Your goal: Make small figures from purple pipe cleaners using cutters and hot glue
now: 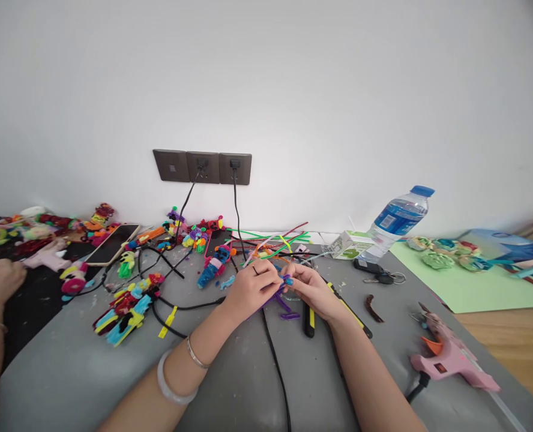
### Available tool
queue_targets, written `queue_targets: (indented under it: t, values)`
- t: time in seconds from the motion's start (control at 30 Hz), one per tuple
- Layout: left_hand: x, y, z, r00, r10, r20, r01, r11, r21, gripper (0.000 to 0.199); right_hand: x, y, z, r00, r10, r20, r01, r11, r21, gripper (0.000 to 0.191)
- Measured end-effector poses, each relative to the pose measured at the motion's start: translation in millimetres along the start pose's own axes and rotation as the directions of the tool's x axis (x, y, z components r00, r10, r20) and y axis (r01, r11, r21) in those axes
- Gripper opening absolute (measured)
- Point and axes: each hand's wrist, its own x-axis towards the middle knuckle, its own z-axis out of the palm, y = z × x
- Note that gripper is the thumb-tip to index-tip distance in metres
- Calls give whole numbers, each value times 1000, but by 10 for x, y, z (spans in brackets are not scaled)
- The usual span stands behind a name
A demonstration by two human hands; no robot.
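My left hand (256,287), with a dark ring, is closed on a purple fuzzy stem piece (283,300) near the middle of the grey table (230,372). Facing it, my right hand (309,289) pinches the same purple piece, its fingertips close to those of my left hand. Purple ends hang below the fingers. Just under my right hand lies a tool with black and yellow handles (309,321). Colourful loose stems (271,235) spread behind both hands. A blue and red fuzzy figure (216,264) lies left of them.
Black cables (273,354) cross the table. Several fuzzy figures (129,309) and a phone (112,245) lie left. On the right are a bottle (395,222), a small carton (351,245), keys (386,277) and a pink glue gun (451,357). Another person's hand (0,282) rests at far left.
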Motion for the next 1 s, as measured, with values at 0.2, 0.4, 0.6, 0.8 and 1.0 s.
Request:
queue_targets:
  t: [0.2, 0.4, 0.6, 0.8, 1.0]
  values:
    - [16, 20, -16, 999, -45, -12, 45, 998, -54, 15, 2, -8, 12, 999, -27, -28, 26, 999, -22, 27]
    - [13, 17, 5, 998, -60, -36, 57, 994, -94, 13, 16, -10, 17, 997, -44, -64, 41, 998, -54, 31]
    - [22, 10, -10, 999, -38, -33, 35, 994, -108, 14, 25, 1, 11, 997, -50, -66, 48, 998, -32, 29]
    - [26, 19, -21, 999, -48, 3, 47, 989, -140, 15, 21, -7, 11, 997, -47, -61, 45, 999, -27, 29]
    - [6, 37, 9, 996, -86, 7, 86, 984, -153, 15, 28, 7, 5, 996, -31, -83, 28, 999, -34, 32]
